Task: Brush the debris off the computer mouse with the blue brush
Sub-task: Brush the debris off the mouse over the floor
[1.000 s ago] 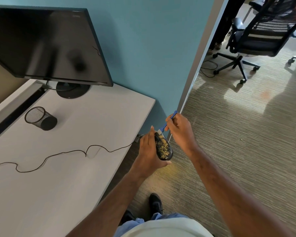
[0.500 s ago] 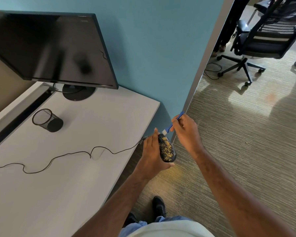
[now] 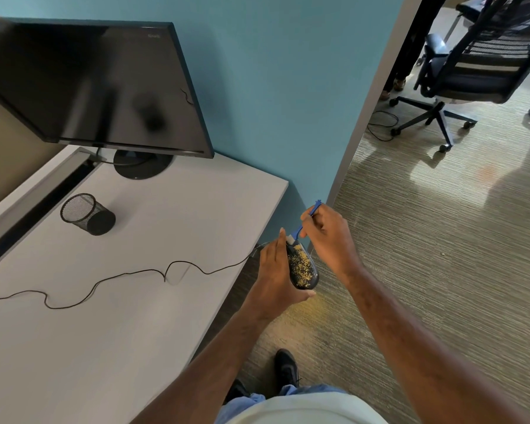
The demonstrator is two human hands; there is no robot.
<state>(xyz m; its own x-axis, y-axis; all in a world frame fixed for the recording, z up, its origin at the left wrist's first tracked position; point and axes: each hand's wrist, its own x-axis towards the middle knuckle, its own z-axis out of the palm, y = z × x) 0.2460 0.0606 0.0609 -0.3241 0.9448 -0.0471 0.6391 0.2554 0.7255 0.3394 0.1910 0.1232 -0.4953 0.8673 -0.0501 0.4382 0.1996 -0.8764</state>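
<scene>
While it is held out past the right edge of the desk, the computer mouse (image 3: 302,266) hangs over the carpet (image 3: 441,255), its black back tilted up and speckled with yellow debris (image 3: 303,264). The left hand (image 3: 277,272) is wrapped round its left side and underside, thumb up along the front end. The blue brush (image 3: 303,223) is pinched in the closed fingers of the right hand (image 3: 328,237), its pale bristles touching the mouse's front end and its handle tip poking out above the knuckles.

The mouse cable (image 3: 120,278) trails from the front of the mouse back onto the white desk (image 3: 135,347) in loose curves. A tipped mesh pen cup (image 3: 88,214) and a monitor (image 3: 89,84) stand well apart from the hands. Just beyond the hands are the teal wall (image 3: 273,87) and its corner post; to the right the carpet lies open as far as an office chair (image 3: 471,71).

Against the earlier frames, the brush sits at the same front end and the hands have barely shifted; the debris looks much the same.
</scene>
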